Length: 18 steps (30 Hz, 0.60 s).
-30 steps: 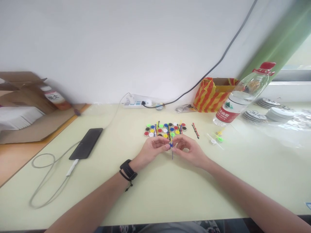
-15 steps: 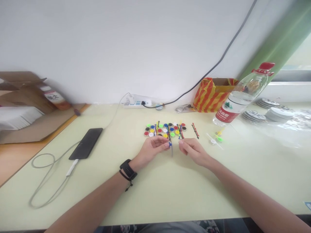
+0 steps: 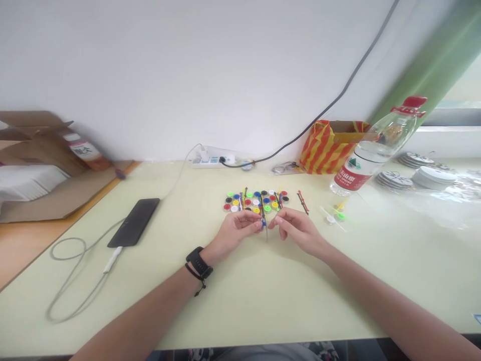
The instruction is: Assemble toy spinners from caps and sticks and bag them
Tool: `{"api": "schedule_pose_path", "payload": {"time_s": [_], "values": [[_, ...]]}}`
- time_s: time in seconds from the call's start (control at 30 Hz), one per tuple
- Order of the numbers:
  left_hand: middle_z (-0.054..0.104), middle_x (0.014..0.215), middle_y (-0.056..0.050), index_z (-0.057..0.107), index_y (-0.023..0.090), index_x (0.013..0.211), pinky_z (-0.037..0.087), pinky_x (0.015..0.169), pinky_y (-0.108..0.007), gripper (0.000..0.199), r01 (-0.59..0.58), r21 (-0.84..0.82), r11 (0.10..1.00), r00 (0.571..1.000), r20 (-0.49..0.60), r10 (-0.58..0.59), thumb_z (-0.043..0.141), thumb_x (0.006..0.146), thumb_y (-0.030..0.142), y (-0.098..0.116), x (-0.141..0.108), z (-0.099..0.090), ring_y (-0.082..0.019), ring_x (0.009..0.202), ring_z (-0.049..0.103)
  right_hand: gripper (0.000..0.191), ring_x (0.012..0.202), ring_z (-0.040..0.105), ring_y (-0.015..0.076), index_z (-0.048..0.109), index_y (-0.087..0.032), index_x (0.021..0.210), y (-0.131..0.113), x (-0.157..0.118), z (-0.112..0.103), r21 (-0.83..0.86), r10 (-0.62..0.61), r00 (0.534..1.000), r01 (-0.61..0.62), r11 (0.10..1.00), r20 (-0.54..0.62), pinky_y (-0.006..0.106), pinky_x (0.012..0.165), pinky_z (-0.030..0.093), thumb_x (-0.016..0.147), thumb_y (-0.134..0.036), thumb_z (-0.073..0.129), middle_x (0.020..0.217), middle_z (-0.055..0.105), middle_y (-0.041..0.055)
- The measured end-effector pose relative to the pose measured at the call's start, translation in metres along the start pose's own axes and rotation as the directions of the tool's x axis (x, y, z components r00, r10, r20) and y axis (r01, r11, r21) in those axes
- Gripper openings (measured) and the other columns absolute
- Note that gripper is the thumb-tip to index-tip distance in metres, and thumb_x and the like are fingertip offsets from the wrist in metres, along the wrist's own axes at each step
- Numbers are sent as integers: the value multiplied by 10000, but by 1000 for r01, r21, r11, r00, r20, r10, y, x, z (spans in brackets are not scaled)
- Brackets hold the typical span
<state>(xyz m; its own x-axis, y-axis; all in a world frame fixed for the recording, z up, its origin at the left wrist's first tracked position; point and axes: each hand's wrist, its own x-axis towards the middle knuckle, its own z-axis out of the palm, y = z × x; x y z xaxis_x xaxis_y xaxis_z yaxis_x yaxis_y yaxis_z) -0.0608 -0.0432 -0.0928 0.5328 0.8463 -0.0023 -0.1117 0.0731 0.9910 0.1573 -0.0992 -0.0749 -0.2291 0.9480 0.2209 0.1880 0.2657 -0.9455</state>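
Note:
Between the thumb and fingers of my left hand (image 3: 240,228) is a small blue piece (image 3: 263,222) with a thin grey stick (image 3: 266,234) pointing down from it. Just right of it is my right hand (image 3: 296,228), its thumb and fingers bent and slightly apart, with nothing visible between them. Behind both hands lie several coloured round pieces (image 3: 235,203) in rows, with thin coloured sticks across them. A red and black stick pair (image 3: 302,202) lies to their right. Further right rest a white disc (image 3: 330,219) and a green disc (image 3: 340,216) with thin sticks.
A black phone (image 3: 134,223) on a cable lies at left, near a cardboard box (image 3: 33,135). Along the wall stand a power strip (image 3: 213,159), a striped bag (image 3: 323,148) and a tilted water bottle (image 3: 355,170). Stacked discs (image 3: 394,181) sit at right.
My right hand has shifted slightly left and up, closer to the blue piece, and its fingers have loosened apart. My left hand keeps its hold.

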Motion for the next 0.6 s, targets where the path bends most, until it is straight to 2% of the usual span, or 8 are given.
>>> {"api": "schedule_pose_path", "payload": {"time_s": [0.2, 0.5, 0.6], "values": [[776, 962, -97, 749, 141, 1046, 570, 848, -337, 354, -17, 3, 1000, 1000, 10, 17, 846, 789, 364, -1, 0, -1, -200, 871, 724, 358, 603, 563, 140, 673, -198, 942, 0, 0, 0, 13, 19, 1000, -19, 1000, 23, 294, 613, 507, 992, -527, 541, 737, 625, 19], [779, 944, -87, 748, 143, 1040, 569, 853, -340, 343, -15, -7, 1000, 1000, 17, 15, 847, 791, 356, -1, 1, -1, -194, 852, 729, 306, 634, 562, 137, 673, -198, 941, 4, 0, 0, 12, 16, 999, -16, 1000, 34, 292, 619, 531, 990, -479, 562, 789, 648, 30], [776, 940, -88, 751, 138, 1035, 571, 842, -335, 345, -13, -13, 1000, 1000, 12, 13, 851, 785, 353, 1, 0, 0, -189, 837, 726, 279, 692, 580, 149, 665, -207, 1015, 5, 0, 0, 7, 0, 1000, 0, 1000, 6, 293, 626, 537, 981, -470, 576, 886, 663, 51]]}}
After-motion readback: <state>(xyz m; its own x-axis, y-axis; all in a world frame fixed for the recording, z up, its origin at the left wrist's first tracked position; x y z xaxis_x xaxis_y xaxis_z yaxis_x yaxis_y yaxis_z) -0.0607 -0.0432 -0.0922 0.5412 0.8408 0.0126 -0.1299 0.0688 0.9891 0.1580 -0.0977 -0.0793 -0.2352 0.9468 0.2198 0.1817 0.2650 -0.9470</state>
